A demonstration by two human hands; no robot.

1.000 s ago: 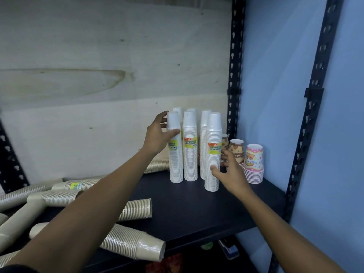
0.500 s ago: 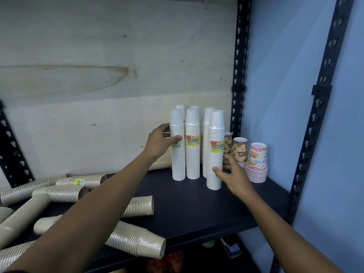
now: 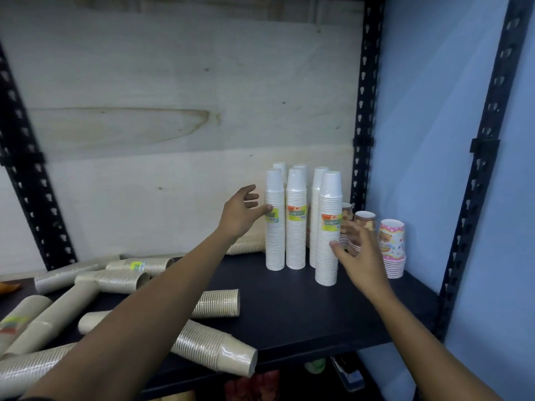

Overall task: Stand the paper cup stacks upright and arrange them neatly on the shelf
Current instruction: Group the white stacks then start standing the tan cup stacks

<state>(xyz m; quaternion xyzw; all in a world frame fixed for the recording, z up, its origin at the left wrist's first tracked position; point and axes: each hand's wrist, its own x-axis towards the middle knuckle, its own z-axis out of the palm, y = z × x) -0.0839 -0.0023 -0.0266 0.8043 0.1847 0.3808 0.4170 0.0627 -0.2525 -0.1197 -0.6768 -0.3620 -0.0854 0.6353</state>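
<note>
Several tall white cup stacks point(image 3: 296, 227) stand upright at the back right of the black shelf point(image 3: 289, 308). My left hand point(image 3: 240, 212) is open beside the leftmost white stack point(image 3: 275, 233), thumb tip touching its label. My right hand point(image 3: 359, 253) is open, fingers spread, just right of the front white stack point(image 3: 328, 241), thumb at its side. Several beige cup stacks point(image 3: 121, 280) lie on their sides on the left half of the shelf; one beige stack point(image 3: 214, 350) hangs over the front edge.
Short printed cup stacks point(image 3: 392, 250) stand at the shelf's right end, against the blue wall. Black perforated uprights point(image 3: 363, 111) frame the shelf, with a plywood back panel behind. Items sit on the level below.
Both hands have let go of the white stacks: the left fingers lifted off the leftmost stack, and the right hand opened and drew slightly back from the front stack.
</note>
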